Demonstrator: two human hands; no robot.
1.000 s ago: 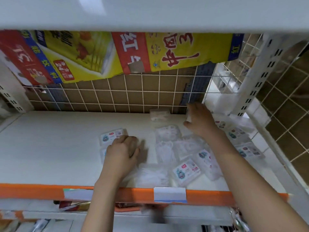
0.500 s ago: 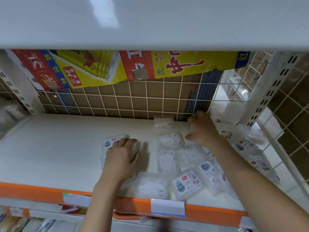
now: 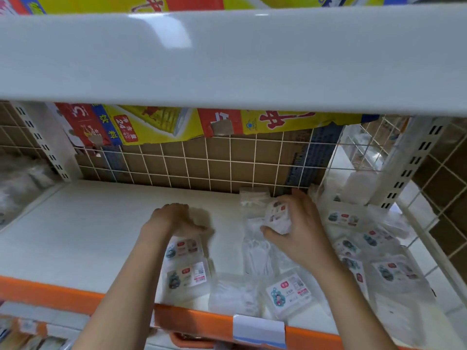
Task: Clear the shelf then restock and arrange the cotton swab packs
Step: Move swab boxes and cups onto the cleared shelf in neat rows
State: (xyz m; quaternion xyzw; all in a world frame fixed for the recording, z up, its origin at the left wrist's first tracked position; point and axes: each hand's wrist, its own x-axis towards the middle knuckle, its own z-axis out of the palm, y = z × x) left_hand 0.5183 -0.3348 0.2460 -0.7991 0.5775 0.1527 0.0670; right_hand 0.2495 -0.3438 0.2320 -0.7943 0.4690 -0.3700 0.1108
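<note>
We see right hand grasping small clear plastic cotton swab pack at 1 o'clock — left hand fingers loosely curled, holding nothing, above white shelf.

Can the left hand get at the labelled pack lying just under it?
Probably yes. The left hand hovers empty, fingers loosely curled, right above the labelled pack, and nothing lies between them. The right hand is busy holding another pack farther right.

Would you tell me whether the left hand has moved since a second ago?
Yes. The left hand has lifted off the labelled packs and shifted toward the back grid.
</note>
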